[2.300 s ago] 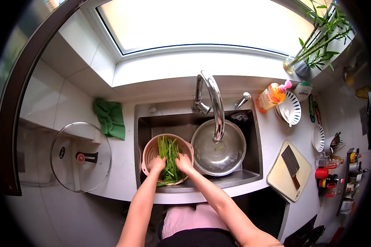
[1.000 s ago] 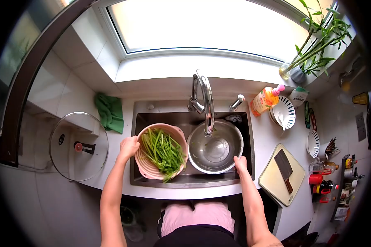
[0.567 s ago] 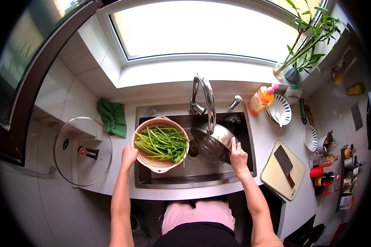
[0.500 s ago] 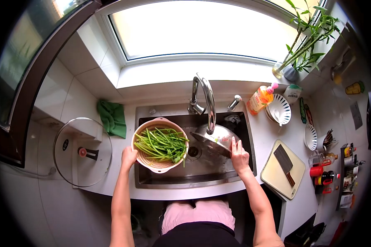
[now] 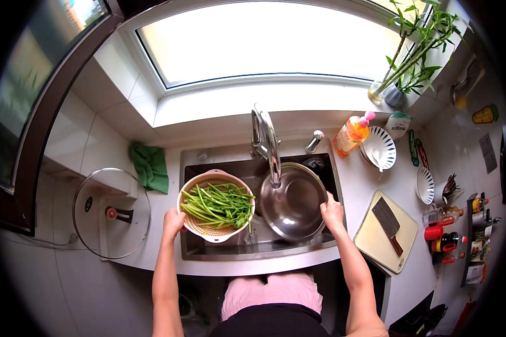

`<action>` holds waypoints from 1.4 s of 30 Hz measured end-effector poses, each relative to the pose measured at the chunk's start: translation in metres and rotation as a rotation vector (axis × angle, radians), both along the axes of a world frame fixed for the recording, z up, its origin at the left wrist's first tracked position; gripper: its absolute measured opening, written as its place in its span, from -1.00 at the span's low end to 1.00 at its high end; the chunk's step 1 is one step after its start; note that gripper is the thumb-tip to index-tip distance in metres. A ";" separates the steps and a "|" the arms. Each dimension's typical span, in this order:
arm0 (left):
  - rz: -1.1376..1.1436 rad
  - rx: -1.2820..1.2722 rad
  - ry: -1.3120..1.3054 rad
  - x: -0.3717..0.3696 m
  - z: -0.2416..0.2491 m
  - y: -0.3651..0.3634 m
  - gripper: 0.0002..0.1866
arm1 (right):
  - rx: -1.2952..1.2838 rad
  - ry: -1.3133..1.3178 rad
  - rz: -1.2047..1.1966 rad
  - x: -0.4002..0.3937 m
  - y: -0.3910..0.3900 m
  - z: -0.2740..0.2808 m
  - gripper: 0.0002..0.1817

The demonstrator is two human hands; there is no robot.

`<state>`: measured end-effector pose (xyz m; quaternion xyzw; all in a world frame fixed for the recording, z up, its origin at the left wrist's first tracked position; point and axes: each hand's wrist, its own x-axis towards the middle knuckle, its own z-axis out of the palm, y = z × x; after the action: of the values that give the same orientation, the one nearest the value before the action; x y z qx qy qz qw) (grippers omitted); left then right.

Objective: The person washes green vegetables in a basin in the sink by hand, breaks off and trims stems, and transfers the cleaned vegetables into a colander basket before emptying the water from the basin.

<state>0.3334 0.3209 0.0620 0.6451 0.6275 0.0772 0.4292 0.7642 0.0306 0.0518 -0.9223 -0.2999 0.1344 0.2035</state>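
Note:
My left hand (image 5: 173, 221) grips the left rim of a pink-and-white colander (image 5: 212, 236), which is over the left side of the sink (image 5: 253, 252). Long green vegetable stems (image 5: 219, 203) lie heaped inside it. At the sink's right side, my right hand (image 5: 331, 212) is closed on the edge of a round steel pot (image 5: 294, 203). The pot's shiny inside faces up, with no food visible in it. Above the pot's left part hangs the chrome faucet (image 5: 274, 163).
A glass lid (image 5: 102, 233) and a green cloth (image 5: 150, 167) are left of the sink. On the right are an orange soap bottle (image 5: 349, 136), striped bowls (image 5: 387, 140), and a cutting board (image 5: 371, 242) bearing a cleaver (image 5: 386, 216). Bottles (image 5: 447, 242) line the far right.
The pot has turned from tilted, its patterned outside showing, to upright with its inside facing up. My right hand has turned with it. The colander stays in my left hand.

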 end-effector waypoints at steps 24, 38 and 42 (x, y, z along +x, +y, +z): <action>0.065 -0.193 0.092 0.164 -0.005 -0.147 -0.73 | 0.518 -0.268 0.828 0.044 0.199 0.009 -0.78; 0.133 -0.431 0.067 0.173 -0.020 -0.144 -0.70 | 0.400 0.250 1.212 -0.014 0.009 0.006 -0.76; 0.116 -0.489 0.076 0.191 -0.008 -0.141 -0.61 | 0.409 0.166 1.060 -0.026 0.000 -0.027 -0.75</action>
<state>0.5249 0.1797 0.0538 0.4877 0.6789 -0.0765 0.5435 0.7383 0.0304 0.0247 -0.5740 -0.7242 0.2294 0.3057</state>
